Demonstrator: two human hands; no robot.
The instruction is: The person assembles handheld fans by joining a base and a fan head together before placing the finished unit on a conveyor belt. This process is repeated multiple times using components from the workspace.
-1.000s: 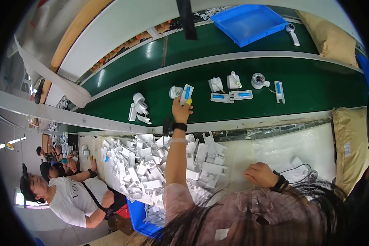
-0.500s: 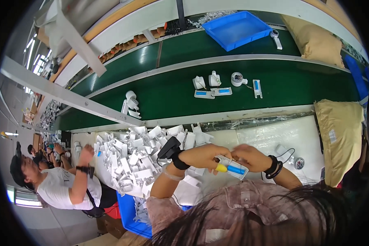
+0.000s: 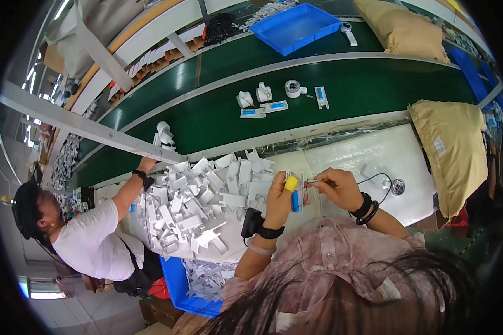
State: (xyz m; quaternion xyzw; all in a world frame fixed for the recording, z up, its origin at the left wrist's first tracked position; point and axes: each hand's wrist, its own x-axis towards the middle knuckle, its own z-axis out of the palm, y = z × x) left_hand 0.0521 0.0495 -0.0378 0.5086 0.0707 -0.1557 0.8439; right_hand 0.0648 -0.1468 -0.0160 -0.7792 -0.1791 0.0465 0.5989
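My left hand (image 3: 278,202) is closed around a white plastic housing, seen nearly edge-on, with a blue cylindrical battery (image 3: 295,201) in it. A yellow piece (image 3: 291,182) sits at my left thumb; whether it is a cover on the thumb or a separate thing, I cannot tell. Thin red wire (image 3: 305,195) loops out beside the battery. My right hand (image 3: 341,188) pinches a small thing at the wire's end, too small to name. Left of my hands lies a heap of white plastic housings (image 3: 193,204). Right of them, a round-headed white part with a black cable (image 3: 397,187) lies on the padded sheet.
Across the table, a green conveyor (image 3: 218,120) carries several white parts and battery housings (image 3: 275,106). Beyond stands a blue tray (image 3: 296,33). A tan sack (image 3: 450,153) is at the right, a blue bin (image 3: 179,285) below the heap. A co-worker (image 3: 89,234) reaches toward the conveyor at left.
My left hand has turned upward, tilting the housing from face-up to nearly edge-on. My right hand has drawn slightly away, pinching at the wire. The co-worker's arm has stretched toward the conveyor.
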